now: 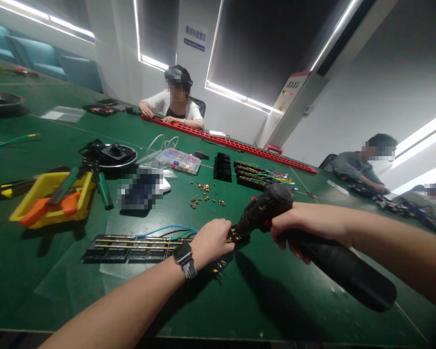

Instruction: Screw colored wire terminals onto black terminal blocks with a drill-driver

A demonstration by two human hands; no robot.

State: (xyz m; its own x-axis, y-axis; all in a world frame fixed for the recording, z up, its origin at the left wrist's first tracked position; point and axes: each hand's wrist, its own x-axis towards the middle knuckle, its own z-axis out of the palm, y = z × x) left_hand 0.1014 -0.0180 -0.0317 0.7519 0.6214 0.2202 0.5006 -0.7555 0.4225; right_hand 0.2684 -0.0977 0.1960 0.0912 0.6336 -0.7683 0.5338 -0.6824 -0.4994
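My right hand (294,228) is wrapped round the grip of a black cordless drill (263,208). The drill's tip points down at the right end of a long black strip (131,249) fitted with brass bars. Blue and green wires (167,227) run along that strip. Closed over the strip near the drill tip is my left hand (212,240), with a watch on its wrist; its fingers partly hide the strip. Small brass screws (203,189) lie loose on the table beyond my hands.
A yellow bin (51,220) with orange-handled tools stands left, with green-handled pliers (103,189) beside it. Behind are a parts box (179,161), black blocks (223,167) and more wired strips (256,174). Two people (178,104) sit further off, one behind a red rail (240,144).
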